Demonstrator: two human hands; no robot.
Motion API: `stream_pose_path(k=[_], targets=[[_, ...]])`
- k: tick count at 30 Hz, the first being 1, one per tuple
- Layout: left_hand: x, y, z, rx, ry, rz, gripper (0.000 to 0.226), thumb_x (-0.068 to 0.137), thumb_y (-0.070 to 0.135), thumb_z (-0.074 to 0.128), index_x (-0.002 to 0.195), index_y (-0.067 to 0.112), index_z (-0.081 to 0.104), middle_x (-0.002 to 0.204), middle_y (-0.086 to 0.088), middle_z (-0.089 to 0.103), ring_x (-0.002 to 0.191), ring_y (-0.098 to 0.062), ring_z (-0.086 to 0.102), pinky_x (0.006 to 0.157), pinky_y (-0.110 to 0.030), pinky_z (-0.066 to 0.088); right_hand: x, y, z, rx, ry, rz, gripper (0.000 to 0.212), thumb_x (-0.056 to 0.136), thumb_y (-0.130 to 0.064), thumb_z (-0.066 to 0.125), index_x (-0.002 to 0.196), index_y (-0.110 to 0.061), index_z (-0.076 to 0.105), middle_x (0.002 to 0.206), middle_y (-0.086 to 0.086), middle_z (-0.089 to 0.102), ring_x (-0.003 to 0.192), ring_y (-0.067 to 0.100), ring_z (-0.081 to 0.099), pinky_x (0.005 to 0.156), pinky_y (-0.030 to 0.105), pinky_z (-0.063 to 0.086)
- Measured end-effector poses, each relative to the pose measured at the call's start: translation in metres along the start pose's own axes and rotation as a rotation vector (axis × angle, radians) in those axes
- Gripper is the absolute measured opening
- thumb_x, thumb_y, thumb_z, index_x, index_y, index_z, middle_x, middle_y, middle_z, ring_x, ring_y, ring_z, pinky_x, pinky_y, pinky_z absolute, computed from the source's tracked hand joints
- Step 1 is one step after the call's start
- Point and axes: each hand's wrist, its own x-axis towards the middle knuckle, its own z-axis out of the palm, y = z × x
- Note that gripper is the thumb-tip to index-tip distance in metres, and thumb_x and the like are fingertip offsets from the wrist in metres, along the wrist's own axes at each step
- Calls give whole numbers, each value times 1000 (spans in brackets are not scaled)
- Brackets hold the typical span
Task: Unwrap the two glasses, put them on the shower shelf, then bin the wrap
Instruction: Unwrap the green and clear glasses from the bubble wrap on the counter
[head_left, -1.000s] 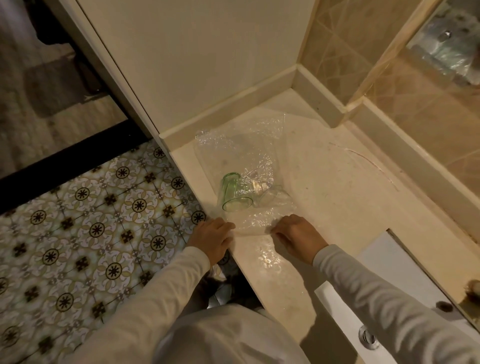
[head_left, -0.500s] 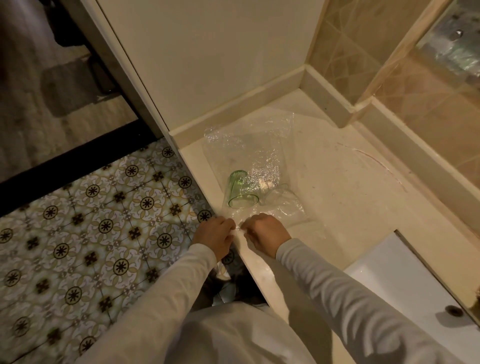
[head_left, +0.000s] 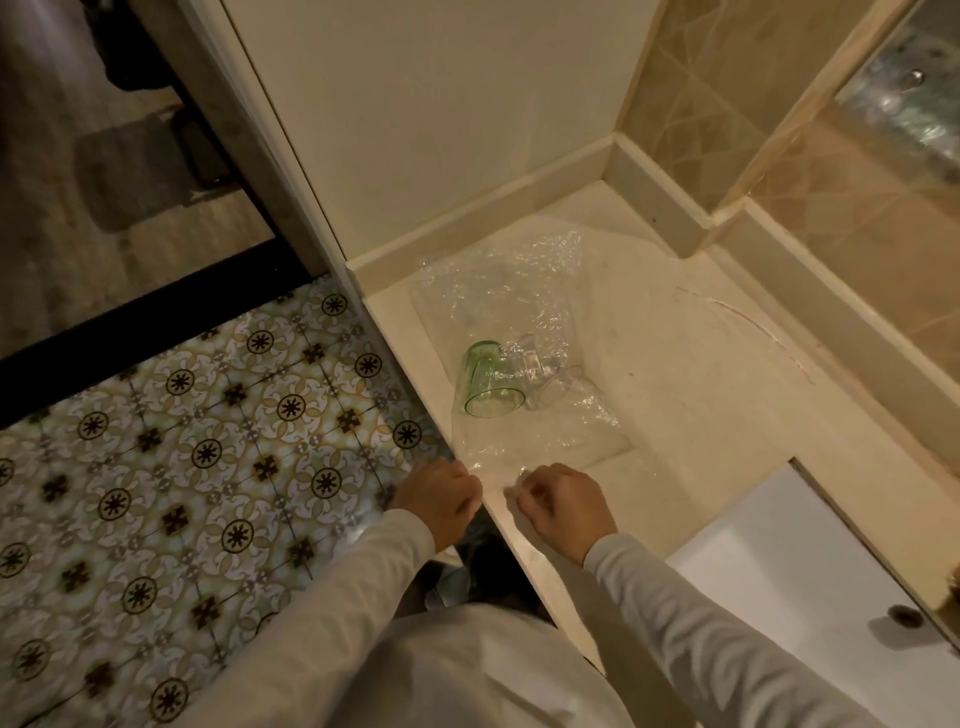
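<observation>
Pinching the near edge of the bubble wrap (head_left: 498, 312) in both hands, left hand (head_left: 441, 501) and right hand (head_left: 563, 506) closed on it, the green glass (head_left: 485, 382) and clear glass (head_left: 550, 384) lay on the bench (head_left: 701, 395); a slow, low pull seemed advisable lest they roll.

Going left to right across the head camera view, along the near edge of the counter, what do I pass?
Patterned floor tiles → left hand → right hand → white sink basin.
</observation>
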Motion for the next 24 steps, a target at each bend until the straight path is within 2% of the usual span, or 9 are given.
stream_pose_path(k=[3,6,9,12,14,16,17,21,24], targets=[[6,7,-7,96,-64,43,16,90,30,60,94,17,68,98,-4,66,96,-25,59,84,-36,48,-1,2,0,181,-35,426,42,91,-57,58,67,-23,66,70,-3,70,76,22,62,72,30,42],[21,21,-22,269,-21,297,15,77,16,73,91,14,69,91,-7,66,83,-29,61,70,-37,50,-2,1,2,385,52,653,52,86,-58,60,56,-16,66,59,0,68,72,24,64,68,30,42],[51,38,-28,484,-278,459,41,84,6,60,125,11,56,126,-9,54,109,-33,52,82,-42,43,-2,-4,8,534,183,791,39,83,-51,67,70,-15,75,70,1,75,80,24,68,75,29,49],[79,52,-36,720,-491,565,44,89,9,62,132,10,50,130,-10,53,116,-33,52,83,-41,43,2,-11,10,671,294,933,31,81,-42,71,91,-13,77,89,4,77,92,25,69,88,29,52],[92,58,-40,802,-535,629,41,91,10,61,130,11,52,128,-10,56,117,-33,53,82,-40,42,6,-20,10,798,401,1029,29,78,-32,72,85,-4,77,79,10,77,73,19,69,67,18,54],[100,64,-45,880,-550,729,40,90,11,61,130,13,54,127,-9,58,116,-32,54,81,-39,40,10,-31,10,911,517,1103,24,74,-20,72,72,4,72,56,9,68,43,14,54,37,10,40],[103,66,-48,922,-559,774,40,90,11,61,130,13,55,127,-9,59,116,-31,54,83,-38,40,12,-36,8,932,552,1135,22,74,-18,72,70,3,71,52,6,66,39,14,50,33,10,35],[111,70,-54,964,-616,831,36,92,7,59,128,5,57,127,-17,56,116,-37,54,92,-42,45,15,-42,2,971,604,1207,12,79,-18,66,80,-9,74,72,4,71,62,20,61,60,19,45],[119,74,-74,773,-607,677,30,100,15,46,125,2,56,125,-19,58,113,-37,57,91,-43,46,17,-40,2,980,686,1195,9,83,-21,62,82,-15,69,82,2,70,71,18,63,69,25,48]])
